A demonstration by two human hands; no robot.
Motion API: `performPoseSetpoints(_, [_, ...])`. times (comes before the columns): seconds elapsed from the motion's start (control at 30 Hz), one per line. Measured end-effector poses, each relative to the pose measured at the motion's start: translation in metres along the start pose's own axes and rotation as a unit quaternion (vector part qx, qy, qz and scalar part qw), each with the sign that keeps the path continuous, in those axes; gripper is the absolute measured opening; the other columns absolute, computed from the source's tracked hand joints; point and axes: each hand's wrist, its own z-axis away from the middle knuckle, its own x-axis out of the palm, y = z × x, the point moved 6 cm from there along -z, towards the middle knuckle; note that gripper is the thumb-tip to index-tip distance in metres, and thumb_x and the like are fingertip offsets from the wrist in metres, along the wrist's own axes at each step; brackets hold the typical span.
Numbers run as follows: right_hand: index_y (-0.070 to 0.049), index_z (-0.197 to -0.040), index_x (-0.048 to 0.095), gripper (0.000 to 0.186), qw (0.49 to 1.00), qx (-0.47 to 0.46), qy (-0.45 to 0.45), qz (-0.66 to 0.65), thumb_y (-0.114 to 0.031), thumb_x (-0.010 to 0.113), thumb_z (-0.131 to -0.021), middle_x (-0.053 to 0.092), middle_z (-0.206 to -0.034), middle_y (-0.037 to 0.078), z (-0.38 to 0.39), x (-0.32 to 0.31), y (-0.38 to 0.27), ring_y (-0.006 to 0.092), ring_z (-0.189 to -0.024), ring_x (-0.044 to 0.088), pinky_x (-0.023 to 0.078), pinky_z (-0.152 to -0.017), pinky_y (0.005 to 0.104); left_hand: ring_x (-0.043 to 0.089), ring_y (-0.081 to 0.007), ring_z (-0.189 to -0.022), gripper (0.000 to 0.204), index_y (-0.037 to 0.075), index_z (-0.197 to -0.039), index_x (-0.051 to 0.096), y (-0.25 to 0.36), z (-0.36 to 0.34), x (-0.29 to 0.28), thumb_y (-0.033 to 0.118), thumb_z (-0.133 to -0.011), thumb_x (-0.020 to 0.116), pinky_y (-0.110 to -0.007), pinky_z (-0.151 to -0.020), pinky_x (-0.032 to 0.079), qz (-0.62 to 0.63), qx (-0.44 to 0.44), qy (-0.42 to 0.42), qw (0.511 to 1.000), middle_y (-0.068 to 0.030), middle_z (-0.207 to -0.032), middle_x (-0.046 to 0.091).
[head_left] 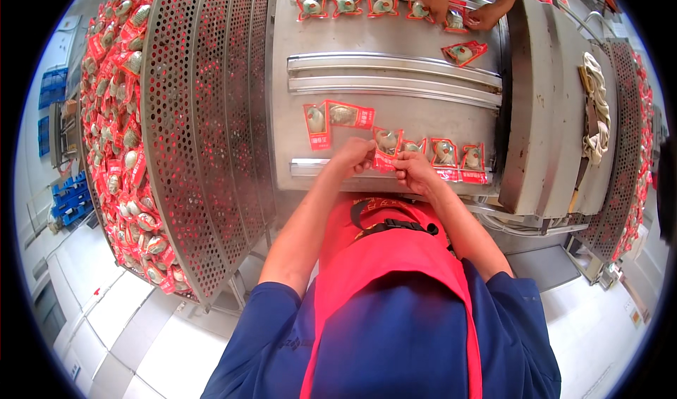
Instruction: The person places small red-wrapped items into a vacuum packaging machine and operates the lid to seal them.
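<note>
My left hand and my right hand both pinch the lower end of a red and clear packet, which has a pale greenish, egg-like thing inside. It is over the near part of a steel work surface. Just right of it, several similar packets stand in a row along the near metal strip. On the left lie two loose packets: one upright packet and one sideways packet. My fingertips partly hide the held packet's lower edge.
Metal rails cross the middle of the surface. Beyond them, a co-worker's hands handle a packet at the end of another row. A perforated bin with heaped packets flanks the left; a steel housing is at right.
</note>
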Motion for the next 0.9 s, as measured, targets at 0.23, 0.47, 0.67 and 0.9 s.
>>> performPoseSetpoints(0.23, [-0.007, -0.091, 0.058, 0.008, 1.0, 0.006, 0.0, 0.029, -0.008, 0.064, -0.096, 0.054, -0.068, -0.002, 0.003, 0.003, -0.008, 0.0084, -0.052, 0.05, 0.039, -0.042, 0.0251, 0.048, -0.0072, -0.05, 0.015, 0.003, -0.094, 0.067, -0.011, -0.008, -0.005, 0.017, -0.092, 0.065, -0.024, -0.038, 0.028, -0.038, 0.02, -0.036, 0.998, -0.0024, -0.071, 0.061])
performPoseSetpoints(0.47, [0.0, -0.081, 0.069, 0.01, 0.84, -0.209, 0.11, 0.489, -0.01, 0.067, -0.083, 0.067, -0.064, 0.012, -0.019, 0.002, -0.048, 0.0202, -0.061, 0.068, 0.052, -0.052, 0.0355, 0.056, -0.0155, -0.057, 0.008, 0.006, -0.077, 0.066, 0.007, -0.026, -0.044, 0.009, -0.085, 0.068, -0.031, -0.047, 0.04, -0.298, 0.417, 0.076, 0.856, -0.0037, -0.067, 0.061])
performPoseSetpoints(0.67, [-0.006, -0.089, 0.075, 0.02, 0.748, -0.311, 0.215, 0.545, -0.016, 0.062, -0.078, 0.069, -0.084, 0.022, -0.007, 0.013, -0.063, 0.0417, -0.084, 0.067, 0.053, -0.078, 0.0487, 0.06, -0.0315, -0.081, 0.004, 0.008, -0.076, 0.065, -0.017, -0.038, -0.049, 0.011, -0.075, 0.067, -0.042, -0.072, 0.048, -0.143, 0.14, 0.084, 0.976, -0.0112, -0.078, 0.063])
performPoseSetpoints(0.9, [-0.004, -0.088, 0.073, 0.016, 0.705, -0.37, 0.234, 0.558, -0.013, 0.062, -0.079, 0.069, -0.083, 0.022, -0.007, 0.014, -0.068, 0.0407, -0.083, 0.068, 0.053, -0.077, 0.0492, 0.07, -0.0216, -0.069, 0.019, 0.003, -0.09, 0.076, 0.011, -0.019, -0.04, 0.008, -0.072, 0.075, -0.036, -0.068, 0.055, -0.315, 0.289, 0.177, 0.886, -0.0134, -0.08, 0.073])
